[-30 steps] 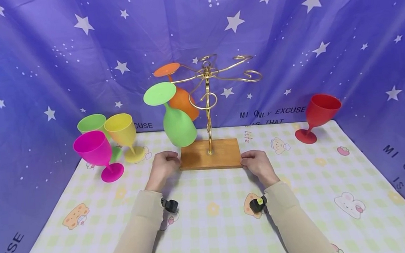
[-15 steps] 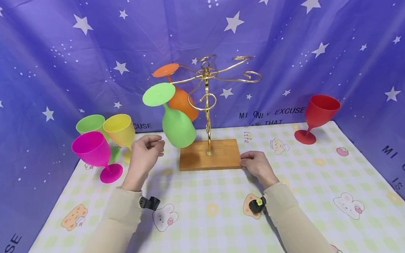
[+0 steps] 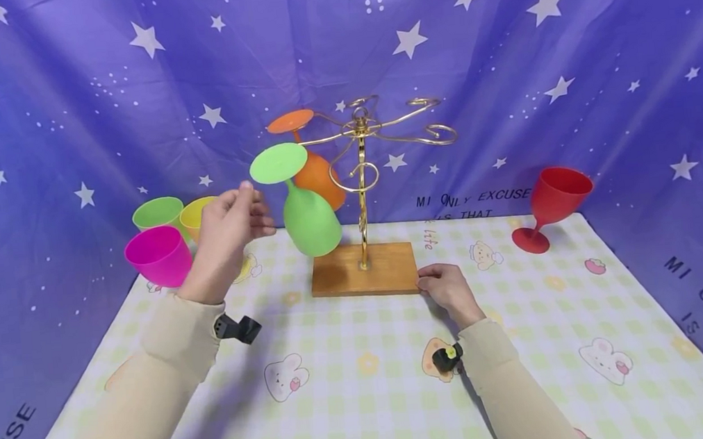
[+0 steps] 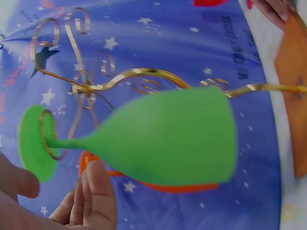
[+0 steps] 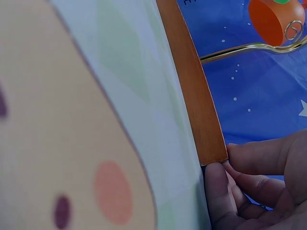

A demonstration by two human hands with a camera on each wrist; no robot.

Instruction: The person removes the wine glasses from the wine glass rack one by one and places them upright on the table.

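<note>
A gold wire stemware rack (image 3: 363, 197) stands on a wooden base (image 3: 362, 271). Upside down from its left arms hang a green goblet (image 3: 310, 219) and, behind it, an orange goblet (image 3: 323, 180). My left hand (image 3: 229, 223) is raised just left of the green goblet, thumb and fingers apart, holding nothing. In the left wrist view, its fingertips (image 4: 100, 179) are close to the goblet's stem and foot; contact cannot be made out. With thumb and fingers, my right hand (image 3: 448, 288) pinches the base's right front corner, seen closely in the right wrist view.
At the left stand a magenta goblet (image 3: 159, 257), another green goblet (image 3: 156, 213) and a yellow goblet (image 3: 193, 218), partly behind my left hand. A red goblet (image 3: 559, 194) stands upright at the right. A starry blue curtain (image 3: 336, 46) surrounds the table's checked cloth (image 3: 367, 399).
My left hand has let go of the base's left side, moving left and then up beside the hanging green goblet. My right hand has stayed at the base's corner.
</note>
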